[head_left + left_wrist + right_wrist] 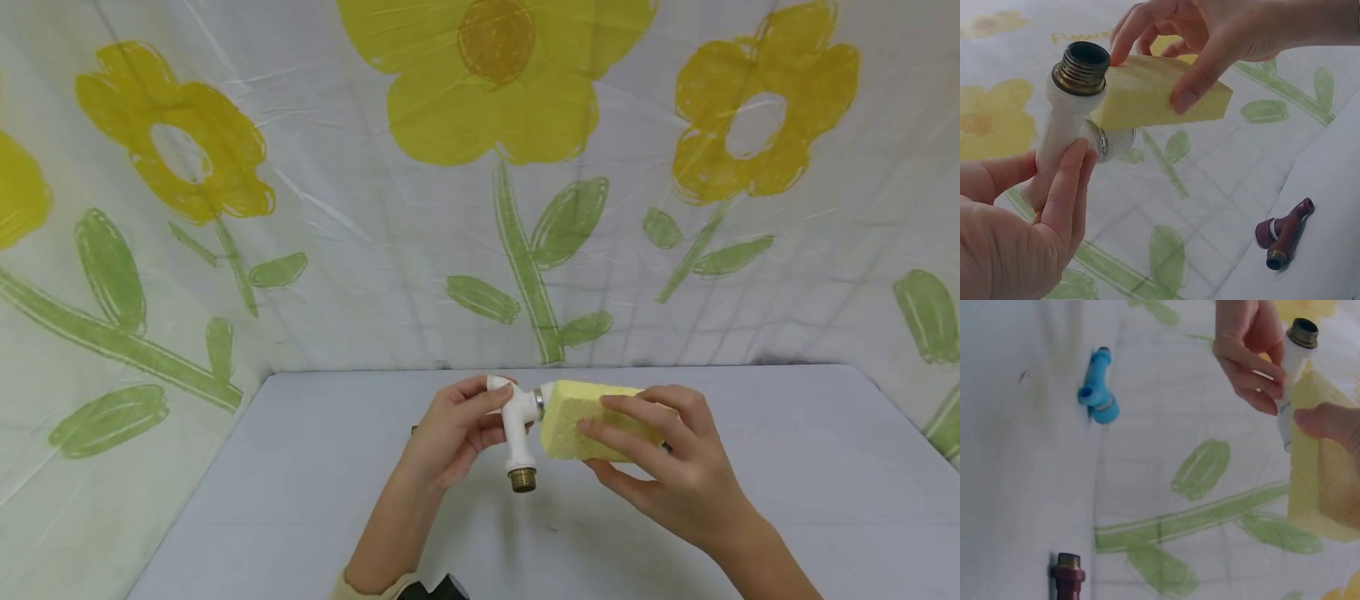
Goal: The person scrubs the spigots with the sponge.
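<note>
A white plastic tap with a threaded brass end hangs above the table, its brass end pointing down in the head view. My left hand grips its body between thumb and fingers. My right hand holds a yellow sponge block, thumb on one side and fingers on the other. The sponge is against the tap's knob side, past the silver ring, and hides part of the knob. Seen from the left wrist, the threaded opening faces up beside the sponge.
A maroon tap lies on the white table; a blue tap lies there too, seen from the right wrist. Behind the table hangs a sheet printed with yellow flowers.
</note>
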A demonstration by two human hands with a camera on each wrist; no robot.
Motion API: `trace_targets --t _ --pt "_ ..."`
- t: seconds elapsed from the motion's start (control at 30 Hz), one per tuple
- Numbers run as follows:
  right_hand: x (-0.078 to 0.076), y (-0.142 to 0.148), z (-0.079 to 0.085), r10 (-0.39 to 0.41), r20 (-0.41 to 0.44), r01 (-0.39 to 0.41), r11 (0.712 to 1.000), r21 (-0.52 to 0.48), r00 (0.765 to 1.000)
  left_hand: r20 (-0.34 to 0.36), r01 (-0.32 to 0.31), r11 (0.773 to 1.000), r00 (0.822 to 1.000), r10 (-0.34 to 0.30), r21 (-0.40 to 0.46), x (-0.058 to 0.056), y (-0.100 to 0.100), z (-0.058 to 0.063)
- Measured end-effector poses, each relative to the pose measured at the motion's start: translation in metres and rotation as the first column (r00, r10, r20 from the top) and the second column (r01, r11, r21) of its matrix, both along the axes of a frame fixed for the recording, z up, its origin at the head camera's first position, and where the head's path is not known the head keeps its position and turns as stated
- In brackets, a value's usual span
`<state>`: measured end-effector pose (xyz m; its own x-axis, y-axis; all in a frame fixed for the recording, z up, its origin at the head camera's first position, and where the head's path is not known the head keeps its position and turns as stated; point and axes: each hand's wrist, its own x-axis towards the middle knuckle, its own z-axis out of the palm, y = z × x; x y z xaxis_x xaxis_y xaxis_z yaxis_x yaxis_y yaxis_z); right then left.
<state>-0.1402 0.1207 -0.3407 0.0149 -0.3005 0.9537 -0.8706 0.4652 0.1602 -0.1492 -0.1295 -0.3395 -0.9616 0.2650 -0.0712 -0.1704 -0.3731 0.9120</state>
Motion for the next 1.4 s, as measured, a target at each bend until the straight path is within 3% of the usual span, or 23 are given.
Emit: trace_targets --t 0.13,0.27,0.53,0.73,1.0,1.23,1.4 --pt "0.0 0.001 -0.001 -0.003 0.006 0.003 1.0 0.011 1.0 0.09 0.036 0.997 0.995 -0.042 0.064 -0.002 0.001 -0.001" --pt "0.0 0.002 -0.002 0.001 0.016 -0.001 1.0 0.021 1.0 0.114 0.058 0.991 0.991 -0.072 0.12 -0.002 0.001 -0.002" --pt "0.001 0.003 -0.003 0.007 0.04 -0.008 1.0 0.005 0.999 0.091 0.088 0.987 0.991 -0.101 0.136 0.0 0.003 -0.002" --pt "0.002 0.0 0.0 0.022 0.012 -0.022 0.999 -0.041 1.0 0.089 0.128 0.968 0.985 -0.15 0.215 0.001 0.005 -0.003" --pt "-0.003 -0.004 0.003 0.101 0.004 -0.1 0.987 -0.122 0.995 0.02 0.168 0.959 0.984 -0.177 0.229 0.0 0.005 -0.006" --pt "0.001 0.003 -0.004 0.171 0.207 -0.13 0.972 -0.198 0.963 0.014 0.234 0.929 0.969 -0.248 0.288 0.001 0.019 -0.019" --pt "0.002 0.004 -0.006 0.165 0.272 -0.098 0.965 -0.244 0.948 -0.005 0.27 0.912 0.959 -0.282 0.308 0.002 0.027 -0.024"
